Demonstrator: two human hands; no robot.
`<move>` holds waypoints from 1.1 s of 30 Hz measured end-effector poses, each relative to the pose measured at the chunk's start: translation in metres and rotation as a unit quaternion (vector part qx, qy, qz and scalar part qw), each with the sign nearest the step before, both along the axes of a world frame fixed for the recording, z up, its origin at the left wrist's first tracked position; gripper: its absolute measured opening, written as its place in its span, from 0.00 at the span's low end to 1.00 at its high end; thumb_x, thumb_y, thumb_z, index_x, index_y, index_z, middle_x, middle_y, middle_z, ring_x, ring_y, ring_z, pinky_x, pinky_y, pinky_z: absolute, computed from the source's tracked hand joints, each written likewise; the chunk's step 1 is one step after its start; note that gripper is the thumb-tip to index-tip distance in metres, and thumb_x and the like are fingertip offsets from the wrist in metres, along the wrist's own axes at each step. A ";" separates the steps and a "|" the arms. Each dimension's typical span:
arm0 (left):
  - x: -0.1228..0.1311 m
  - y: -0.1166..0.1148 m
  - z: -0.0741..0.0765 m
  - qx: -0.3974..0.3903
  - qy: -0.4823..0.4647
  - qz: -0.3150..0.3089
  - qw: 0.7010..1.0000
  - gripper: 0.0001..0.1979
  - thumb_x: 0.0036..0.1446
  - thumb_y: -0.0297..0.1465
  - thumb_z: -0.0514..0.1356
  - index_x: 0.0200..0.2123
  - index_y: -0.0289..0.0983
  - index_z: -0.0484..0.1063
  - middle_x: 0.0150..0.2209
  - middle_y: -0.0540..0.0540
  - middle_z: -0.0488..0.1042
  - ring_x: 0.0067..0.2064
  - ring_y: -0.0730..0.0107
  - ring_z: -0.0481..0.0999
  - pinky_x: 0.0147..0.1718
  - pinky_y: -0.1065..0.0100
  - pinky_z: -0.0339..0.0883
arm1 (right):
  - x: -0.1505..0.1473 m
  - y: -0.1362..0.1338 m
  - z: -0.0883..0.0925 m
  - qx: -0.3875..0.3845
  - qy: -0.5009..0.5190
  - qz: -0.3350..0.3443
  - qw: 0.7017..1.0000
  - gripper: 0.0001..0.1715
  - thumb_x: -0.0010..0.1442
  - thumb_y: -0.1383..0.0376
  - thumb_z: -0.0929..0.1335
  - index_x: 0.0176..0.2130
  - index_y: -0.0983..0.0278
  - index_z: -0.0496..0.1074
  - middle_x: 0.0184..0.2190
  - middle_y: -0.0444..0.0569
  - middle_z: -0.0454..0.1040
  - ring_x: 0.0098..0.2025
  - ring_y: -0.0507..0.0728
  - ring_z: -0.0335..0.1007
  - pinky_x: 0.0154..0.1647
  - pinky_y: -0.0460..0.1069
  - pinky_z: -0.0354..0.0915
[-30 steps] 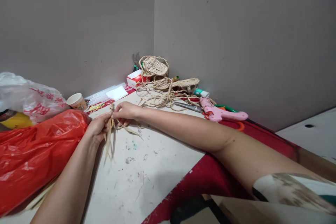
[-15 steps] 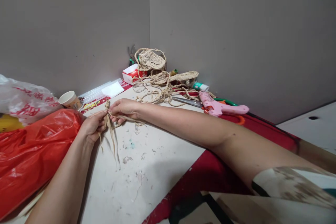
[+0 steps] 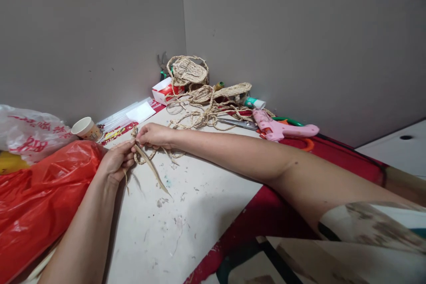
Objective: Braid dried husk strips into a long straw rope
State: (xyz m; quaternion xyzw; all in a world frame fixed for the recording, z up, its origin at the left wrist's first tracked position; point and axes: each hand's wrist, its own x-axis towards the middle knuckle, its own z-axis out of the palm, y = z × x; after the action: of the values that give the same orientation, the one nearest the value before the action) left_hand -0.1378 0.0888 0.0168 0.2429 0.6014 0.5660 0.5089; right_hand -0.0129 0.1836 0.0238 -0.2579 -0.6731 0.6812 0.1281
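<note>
While my left hand (image 3: 117,159) pinches the pale fibre strips (image 3: 151,166) near their top end, my right hand (image 3: 155,135) meets it fingertip to fingertip, fingers narrow on the same strips. Exactly which strand the right has, can't tell; too small. Short braided bit (image 3: 134,132) pokes up just above the pinch. Loose ends slant down over the bench (image 3: 149,239), toward the right; one thin end hangs below the left fingers. Work is held over the bench's left edge, red bag (image 3: 53,191) beside my left forearm, paper cup (image 3: 87,129) just behind it. Far corner: braided rope (image 3: 189,72) coiled and heaped, small red-white box (image 3: 166,91) against the coil. Scissors (image 3: 239,123) lie beyond my right forearm, handle end by the pink glue gun (image 3: 282,128). Green-white tube (image 3: 254,103) sits behind the gun.
</note>
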 end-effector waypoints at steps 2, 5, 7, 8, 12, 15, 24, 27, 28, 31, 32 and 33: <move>0.000 0.000 0.000 0.003 0.001 -0.002 1.000 0.06 0.46 0.26 0.64 0.25 0.31 0.68 0.18 0.54 0.63 0.13 0.90 0.47 0.10 0.83 0.40 | 0.000 -0.001 -0.001 0.024 -0.007 -0.012 1.000 0.08 0.54 0.73 0.64 0.24 0.68 0.64 0.11 0.37 0.57 0.12 0.44 0.45 0.12 0.42 0.42; 0.001 -0.002 0.002 0.002 0.002 -0.010 1.000 0.06 0.45 0.25 0.64 0.25 0.30 0.69 0.19 0.54 0.64 0.14 0.90 0.48 0.10 0.83 0.41 | -0.001 0.000 -0.003 0.083 -0.017 -0.051 0.995 0.05 0.53 0.71 0.67 0.26 0.70 0.69 0.15 0.39 0.63 0.15 0.44 0.51 0.16 0.41 0.48; 0.002 -0.003 0.003 0.001 0.003 -0.018 1.000 0.06 0.44 0.24 0.64 0.25 0.30 0.69 0.20 0.53 0.64 0.14 0.90 0.48 0.10 0.84 0.41 | 0.000 0.001 -0.004 0.146 -0.025 -0.069 0.987 0.05 0.53 0.70 0.69 0.27 0.72 0.72 0.18 0.42 0.67 0.19 0.44 0.56 0.21 0.41 0.53; 0.002 -0.003 0.004 0.001 0.004 -0.022 1.000 0.06 0.43 0.24 0.64 0.26 0.29 0.70 0.20 0.53 0.64 0.14 0.90 0.49 0.10 0.84 0.42 | 0.000 0.002 -0.004 0.178 -0.030 -0.071 0.981 0.06 0.53 0.70 0.69 0.28 0.72 0.74 0.19 0.44 0.69 0.20 0.45 0.58 0.23 0.41 0.54; 0.002 -0.004 0.003 0.008 0.013 -0.027 1.000 0.08 0.41 0.25 0.66 0.27 0.29 0.71 0.22 0.52 0.67 0.14 0.91 0.48 0.10 0.84 0.41 | 0.002 0.003 -0.002 0.278 -0.052 -0.050 0.958 0.10 0.55 0.67 0.68 0.30 0.72 0.77 0.24 0.47 0.74 0.25 0.47 0.63 0.28 0.42 0.57; 0.003 -0.004 0.002 0.011 0.028 -0.015 0.999 0.08 0.40 0.26 0.66 0.27 0.29 0.72 0.22 0.51 0.69 0.14 0.91 0.48 0.10 0.83 0.40 | 0.002 0.003 -0.001 0.315 -0.063 -0.055 0.945 0.11 0.55 0.66 0.68 0.30 0.71 0.77 0.25 0.47 0.74 0.27 0.48 0.64 0.29 0.42 0.57; 0.007 -0.002 -0.003 0.008 0.069 0.019 0.997 0.11 0.37 0.28 0.68 0.27 0.30 0.74 0.23 0.49 0.72 0.14 0.90 0.50 0.11 0.81 0.40 | 0.007 0.004 0.003 0.266 -0.080 -0.062 0.959 0.10 0.53 0.68 0.69 0.22 0.69 0.68 0.17 0.41 0.65 0.19 0.44 0.56 0.20 0.41 0.51; 0.009 -0.002 -0.003 0.004 0.076 0.026 0.997 0.12 0.36 0.29 0.68 0.28 0.30 0.74 0.23 0.48 0.73 0.14 0.90 0.51 0.11 0.81 0.40 | 0.008 0.005 0.003 0.143 -0.070 -0.011 0.987 0.12 0.55 0.69 0.65 0.22 0.69 0.66 0.14 0.39 0.61 0.14 0.43 0.51 0.15 0.41 0.47; 0.009 -0.002 -0.003 0.003 0.078 0.027 0.997 0.13 0.36 0.29 0.68 0.28 0.30 0.74 0.24 0.48 0.73 0.14 0.90 0.51 0.11 0.81 0.40 | 0.009 0.006 0.003 0.087 -0.067 0.015 0.994 0.12 0.56 0.69 0.64 0.22 0.69 0.66 0.13 0.39 0.60 0.13 0.43 0.50 0.13 0.41 0.45; 0.012 -0.003 -0.001 0.001 0.082 0.027 0.996 0.15 0.35 0.30 0.69 0.30 0.29 0.75 0.23 0.49 0.73 0.15 0.90 0.51 0.12 0.81 0.40 | 0.009 0.008 0.003 -0.041 -0.060 0.073 0.995 0.11 0.58 0.70 0.61 0.25 0.70 0.67 0.13 0.38 0.59 0.11 0.42 0.48 0.10 0.40 0.42; 0.012 -0.003 0.000 0.002 0.082 0.026 0.996 0.15 0.35 0.30 0.69 0.30 0.29 0.75 0.22 0.49 0.72 0.15 0.90 0.51 0.12 0.81 0.40 | 0.009 0.009 0.004 -0.061 -0.058 0.079 0.993 0.12 0.58 0.71 0.61 0.25 0.71 0.67 0.13 0.38 0.60 0.11 0.42 0.48 0.10 0.40 0.42; 0.013 -0.003 0.000 0.003 0.081 0.022 0.996 0.15 0.35 0.30 0.69 0.29 0.29 0.75 0.21 0.50 0.71 0.14 0.90 0.51 0.12 0.81 0.39 | 0.009 0.009 0.004 -0.072 -0.055 0.079 0.993 0.12 0.58 0.71 0.61 0.25 0.71 0.66 0.13 0.38 0.60 0.11 0.42 0.49 0.10 0.39 0.42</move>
State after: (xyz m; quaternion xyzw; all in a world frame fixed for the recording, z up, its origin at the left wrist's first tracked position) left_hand -0.1252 0.0854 0.0173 0.2760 0.6443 0.5571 0.4453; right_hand -0.0042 0.1926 0.0282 -0.2496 -0.6467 0.7205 0.0172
